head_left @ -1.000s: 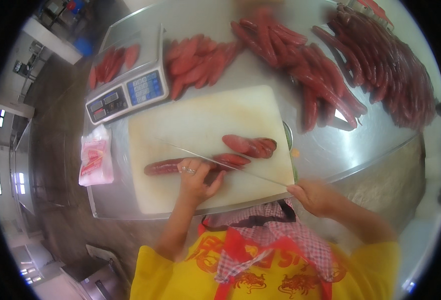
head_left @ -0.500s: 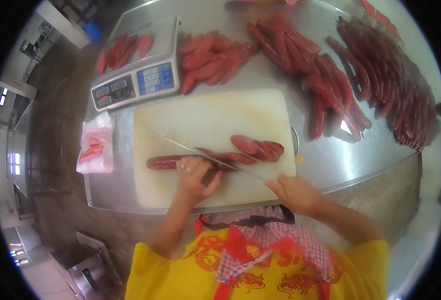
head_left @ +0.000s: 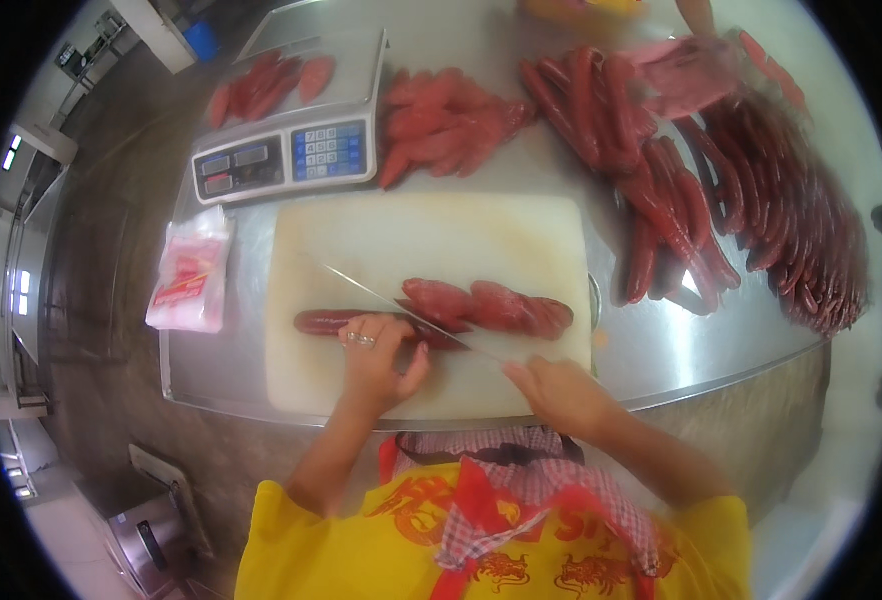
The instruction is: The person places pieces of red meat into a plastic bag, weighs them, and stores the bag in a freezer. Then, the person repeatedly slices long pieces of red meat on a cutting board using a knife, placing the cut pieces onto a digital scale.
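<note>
A long dark-red sausage (head_left: 319, 321) lies across the white cutting board (head_left: 421, 225). My left hand (head_left: 376, 355), with a ring on one finger, is closed around it and presses it to the board. My right hand (head_left: 561, 395) grips the handle of a long knife (head_left: 391, 302). Its blade slants over the sausage just right of my left fingers, its tip pointing far left. Beyond and right of the blade lie cut sausage pieces (head_left: 439, 300), with further cut pieces (head_left: 521, 310) beside them, their sliced faces showing. The knife handle is mostly hidden in my fist.
Back left stands a digital scale (head_left: 286, 155) bearing sausage pieces (head_left: 271, 85). A heap of cut sausages (head_left: 451, 120) lies beside it. Whole sausages (head_left: 801, 210) are piled at right. Plastic packaging (head_left: 193, 270) sits left of the board. Another person's arm (head_left: 696, 15) shows at the top.
The knife and my right hand have shifted left along the sausage. Another cut portion now lies apart beyond the blade. A pinkish, flat thing has appeared among the sausages at back right.
</note>
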### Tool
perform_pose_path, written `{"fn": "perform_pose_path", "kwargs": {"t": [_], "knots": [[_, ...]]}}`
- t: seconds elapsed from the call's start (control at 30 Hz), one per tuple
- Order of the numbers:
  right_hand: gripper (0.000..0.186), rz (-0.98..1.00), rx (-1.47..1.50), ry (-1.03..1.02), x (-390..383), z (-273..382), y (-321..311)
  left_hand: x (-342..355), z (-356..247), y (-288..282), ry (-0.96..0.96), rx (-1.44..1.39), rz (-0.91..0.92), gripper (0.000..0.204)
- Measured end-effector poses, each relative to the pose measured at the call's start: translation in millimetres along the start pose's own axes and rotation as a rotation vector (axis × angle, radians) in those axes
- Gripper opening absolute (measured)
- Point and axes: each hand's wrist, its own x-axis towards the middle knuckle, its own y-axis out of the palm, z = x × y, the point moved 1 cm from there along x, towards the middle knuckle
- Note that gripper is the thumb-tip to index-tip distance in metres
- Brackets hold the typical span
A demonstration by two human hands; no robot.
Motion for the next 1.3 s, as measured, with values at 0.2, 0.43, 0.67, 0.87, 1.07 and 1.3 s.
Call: {"fn": "perform_pose_path", "kwargs": {"t": [0.2, 0.43, 0.67, 0.87, 1.07, 1.3], "knots": [[0.052, 0.15, 0.077, 0.27, -55.8, 2.8, -25.9, -4.8, 3.9, -1.4, -0.064, -0.01, 0.009, 0.025], [0.049, -0.047, 0.077, 0.021, 38.9, 22.1, 32.3, -14.2, 1.8, -5.1, -0.047, -0.011, -0.025, 0.026], [0.039, 0.143, -0.035, 0.122, -46.2, 12.0, -14.1, -12.0, 17.9, -15.4, -0.04, 0.077, -0.036, 0.028], [0.037, 0.072, 0.075, 0.0, -16.1, 13.5, 9.6, -17.0, 21.0, -13.5, -0.105, -0.047, -0.053, 0.026], [0.037, 0.016, -0.038, -0.029, 41.1, 40.4, 26.8, -17.8, 24.7, -24.9, -0.061, -0.067, -0.117, 0.025], [0.045, 0.188, -0.03, 0.205, -60.2, 14.9, -15.6, -25.7, 27.6, -29.2, -0.125, 0.022, -0.129, 0.024]]}}
